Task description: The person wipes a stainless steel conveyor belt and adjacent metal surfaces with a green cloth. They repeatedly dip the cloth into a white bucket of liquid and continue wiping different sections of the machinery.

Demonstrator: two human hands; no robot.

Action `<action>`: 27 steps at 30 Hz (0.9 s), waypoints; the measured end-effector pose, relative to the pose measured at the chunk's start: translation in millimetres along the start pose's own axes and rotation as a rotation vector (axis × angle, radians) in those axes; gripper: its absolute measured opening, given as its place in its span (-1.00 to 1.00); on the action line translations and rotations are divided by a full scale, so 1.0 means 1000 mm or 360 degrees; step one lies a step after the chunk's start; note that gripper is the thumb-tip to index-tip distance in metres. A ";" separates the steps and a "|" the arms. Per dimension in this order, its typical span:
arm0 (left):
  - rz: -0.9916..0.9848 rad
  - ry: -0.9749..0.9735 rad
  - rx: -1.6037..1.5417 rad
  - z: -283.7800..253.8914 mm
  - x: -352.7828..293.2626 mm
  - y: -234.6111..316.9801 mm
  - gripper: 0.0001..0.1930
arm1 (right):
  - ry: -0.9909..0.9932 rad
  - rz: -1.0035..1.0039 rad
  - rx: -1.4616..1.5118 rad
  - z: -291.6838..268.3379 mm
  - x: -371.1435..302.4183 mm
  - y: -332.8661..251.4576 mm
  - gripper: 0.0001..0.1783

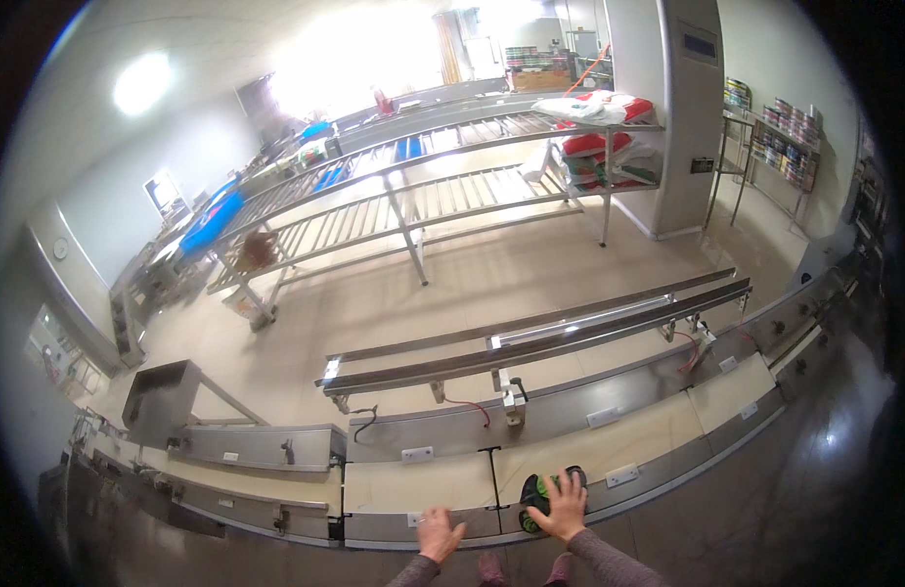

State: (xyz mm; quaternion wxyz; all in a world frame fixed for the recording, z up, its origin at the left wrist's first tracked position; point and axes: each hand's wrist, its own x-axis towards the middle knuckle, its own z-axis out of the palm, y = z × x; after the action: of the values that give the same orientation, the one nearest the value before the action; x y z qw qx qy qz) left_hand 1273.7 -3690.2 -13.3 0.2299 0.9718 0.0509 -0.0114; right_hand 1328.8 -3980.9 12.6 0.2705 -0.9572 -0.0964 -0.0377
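My right hand (567,507) lies over a flat black item with green patches (531,486) at the front of the cream conveyor belt (609,445). Its fingers are spread and seem to rest on the item, partly hiding it; its exact kind cannot be made out. To the left, my left hand (439,534) is held by the belt's metal front rail (374,524). The thumb stands apart from its loosely bent fingers, and nothing shows in it.
A long narrow metal rail frame (540,344) with clamps and hoses runs along the conveyor's far side. Beyond the tiled floor stands a two-tier slatted rack (403,210), with red and white sacks (609,147) at its right end. A square pillar (682,117) rises beside it.
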 end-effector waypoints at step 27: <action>-0.0581 -0.0692 0.0575 0.021 0.010 -0.041 -0.24 | 0.0208 0.0188 -0.0868 0.028 0.074 0.094 -0.68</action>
State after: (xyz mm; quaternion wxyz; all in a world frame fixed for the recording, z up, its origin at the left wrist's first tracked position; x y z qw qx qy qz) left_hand 1279.8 -3661.9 -51.3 0.0536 0.9465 0.1710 -0.2682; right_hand 1420.7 -4033.1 -50.0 0.0104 -0.9940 -0.0091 -0.1082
